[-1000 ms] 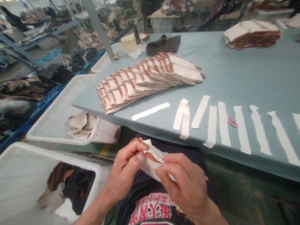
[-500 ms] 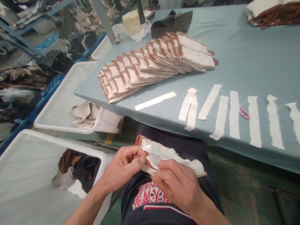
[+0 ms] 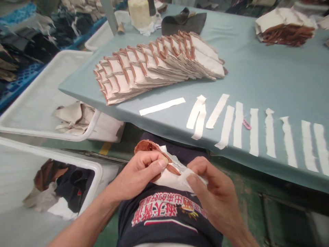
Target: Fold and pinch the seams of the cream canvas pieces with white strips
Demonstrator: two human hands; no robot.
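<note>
Above my lap I hold a sewn piece (image 3: 167, 175) of white cloth with brown leather-like edging. My left hand (image 3: 144, 173) pinches its brown edge between thumb and forefinger, and a brown flap stands up beyond the knuckles. At the other end, the thumb and fingers of my right hand (image 3: 213, 187) are closed on the white cloth. Part of the piece is covered by both hands. Fanned across the table is a long stack of similar white pieces with brown edges (image 3: 154, 65). White fabric strips (image 3: 238, 125) lie along the table's near edge.
The blue-green table (image 3: 246, 68) spans the view ahead. A second stack of pieces (image 3: 285, 27) stands at its far right. Black sheet material (image 3: 183, 24) and a yellowish roll (image 3: 139, 15) lie at the back. White bins (image 3: 100, 178) with scraps stand at left. A pink clip (image 3: 246, 124) lies among the strips.
The piece has been turned so more of its brown side shows. My right hand has shifted right and now grips the white cloth farther along. The view has swung to the right.
</note>
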